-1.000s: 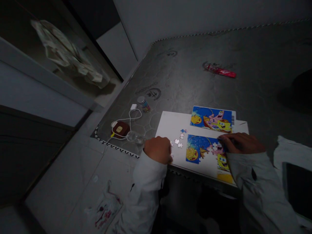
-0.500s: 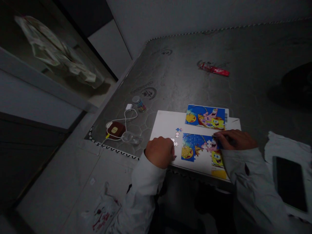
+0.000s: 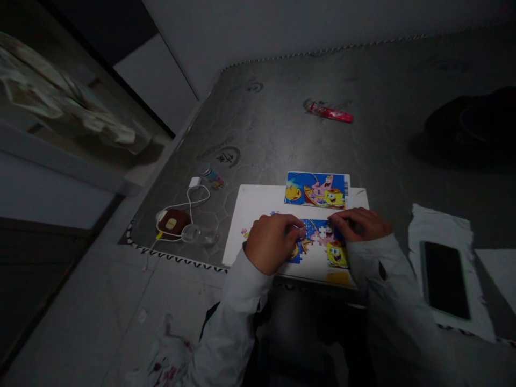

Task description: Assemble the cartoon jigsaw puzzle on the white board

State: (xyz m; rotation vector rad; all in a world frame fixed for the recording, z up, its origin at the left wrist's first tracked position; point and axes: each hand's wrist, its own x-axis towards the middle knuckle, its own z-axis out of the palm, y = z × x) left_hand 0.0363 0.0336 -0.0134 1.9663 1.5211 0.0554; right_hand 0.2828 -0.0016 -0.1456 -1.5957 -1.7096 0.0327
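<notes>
A partly assembled jigsaw puzzle (image 3: pixel 320 228) with a blue, pink and yellow cartoon picture lies on a white board (image 3: pixel 253 207); a gap shows in its lower middle. My left hand (image 3: pixel 272 242) is over the puzzle's left part, thumb and forefinger pinched on what looks like a small puzzle piece (image 3: pixel 301 228). My right hand (image 3: pixel 363 223) rests at the puzzle's upper right corner, its fingertips closed together there; whatever is between them is hidden. Just above the puzzle lies a picture card (image 3: pixel 316 190) with the same scene. Loose pieces (image 3: pixel 244 232) are partly covered by my left hand.
Left of the board are a clear bottle (image 3: pixel 200 235), a brown box (image 3: pixel 173 223) with a white cable, and a small jar (image 3: pixel 212 176). A phone (image 3: pixel 445 279) lies on white paper at the right. A red packet (image 3: pixel 330 113) is farther back.
My left hand has moved from the board beside the loose pieces to over the puzzle. My right hand stays at the upper right corner. The whole view has shifted, so things appear farther left.
</notes>
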